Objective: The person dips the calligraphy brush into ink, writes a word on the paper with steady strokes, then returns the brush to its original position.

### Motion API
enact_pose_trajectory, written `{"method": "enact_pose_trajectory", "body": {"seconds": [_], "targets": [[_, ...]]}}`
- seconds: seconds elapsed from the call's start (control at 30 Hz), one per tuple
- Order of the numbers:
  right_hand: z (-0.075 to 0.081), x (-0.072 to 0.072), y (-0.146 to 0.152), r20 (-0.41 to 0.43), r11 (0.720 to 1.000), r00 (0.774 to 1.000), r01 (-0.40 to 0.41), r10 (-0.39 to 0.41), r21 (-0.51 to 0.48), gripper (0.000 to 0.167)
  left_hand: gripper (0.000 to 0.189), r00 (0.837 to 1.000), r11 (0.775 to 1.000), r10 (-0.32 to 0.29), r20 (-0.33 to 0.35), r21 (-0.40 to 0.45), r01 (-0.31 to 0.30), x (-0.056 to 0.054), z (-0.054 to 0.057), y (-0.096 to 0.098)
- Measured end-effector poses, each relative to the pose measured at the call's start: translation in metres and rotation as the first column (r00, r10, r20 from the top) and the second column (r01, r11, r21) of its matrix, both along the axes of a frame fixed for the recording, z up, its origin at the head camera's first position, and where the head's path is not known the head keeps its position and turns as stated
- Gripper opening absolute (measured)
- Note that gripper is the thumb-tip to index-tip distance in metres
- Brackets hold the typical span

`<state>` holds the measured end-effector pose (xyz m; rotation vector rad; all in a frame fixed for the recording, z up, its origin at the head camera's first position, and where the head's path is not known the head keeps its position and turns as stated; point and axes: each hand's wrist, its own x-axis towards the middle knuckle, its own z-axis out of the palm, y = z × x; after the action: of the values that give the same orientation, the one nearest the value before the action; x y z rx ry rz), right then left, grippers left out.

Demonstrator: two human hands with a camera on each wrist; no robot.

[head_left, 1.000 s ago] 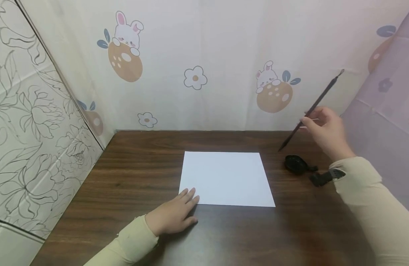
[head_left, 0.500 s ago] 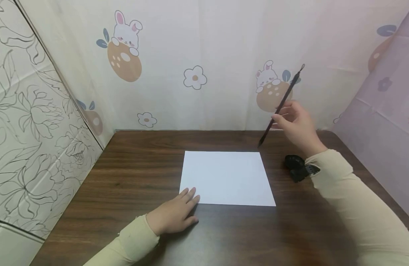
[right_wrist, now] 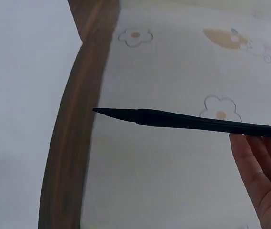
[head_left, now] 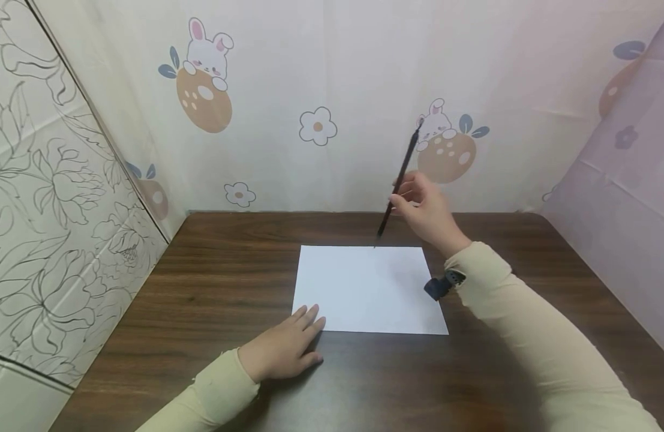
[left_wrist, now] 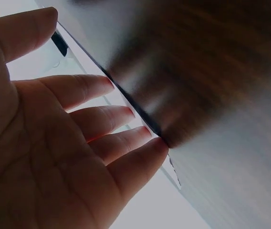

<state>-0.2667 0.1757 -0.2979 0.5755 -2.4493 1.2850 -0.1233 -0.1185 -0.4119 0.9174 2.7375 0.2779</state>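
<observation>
A dark writing brush (head_left: 399, 180) is pinched between the thumb and fingers of my right hand (head_left: 426, 207). Its tip points down at the far edge of a blank white sheet of paper (head_left: 358, 288). In the right wrist view the brush (right_wrist: 187, 120) shows a dark pointed tip, seemingly held above the surface. My left hand (head_left: 283, 348) lies with fingers extended, fingertips on the paper's near left corner. The left wrist view shows that hand (left_wrist: 68, 143) from the palm side, fingers straight at the sheet's edge.
A brown wooden table (head_left: 213, 288) carries the paper. Behind it hangs a pale curtain (head_left: 364, 72) printed with rabbits and flowers. A flower-patterned panel (head_left: 56, 198) stands at the left. A black wrist camera (head_left: 439, 285) sits under the right cuff.
My right hand has carried the brush leftward, from beside a small black dish to over the paper's far edge. The right arm now covers that dish. My left hand has stayed put.
</observation>
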Motion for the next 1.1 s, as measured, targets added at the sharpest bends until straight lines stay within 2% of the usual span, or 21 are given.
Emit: {"method": "enact_pose_trajectory", "body": {"seconds": [0.13, 0.3, 0.57, 1.1], "targets": [[-0.005, -0.002, -0.02, -0.001, 0.999, 0.999, -0.055, 0.055, 0.002, 0.026, 0.067, 1.0, 1.0, -0.001, 0.0, 0.005, 0.001, 0.0, 0.0, -0.001], [-0.008, -0.002, -0.042, 0.028, 0.996, 0.996, -0.084, 0.084, 0.005, 0.025, 0.07, 1.0, 1.0, -0.008, -0.002, 0.005, 0.008, 0.0, 0.0, -0.004], [-0.018, -0.007, -0.064, 0.033, 0.99, 0.991, -0.13, 0.132, -0.049, 0.024, 0.071, 1.0, 1.0, -0.01, 0.009, 0.004, 0.01, 0.0, 0.0, -0.006], [-0.042, -0.008, -0.095, -0.005, 0.988, 0.988, -0.154, 0.154, 0.01, 0.02, 0.072, 1.0, 1.0, -0.015, -0.002, -0.023, 0.015, -0.003, -0.001, -0.004]]}}
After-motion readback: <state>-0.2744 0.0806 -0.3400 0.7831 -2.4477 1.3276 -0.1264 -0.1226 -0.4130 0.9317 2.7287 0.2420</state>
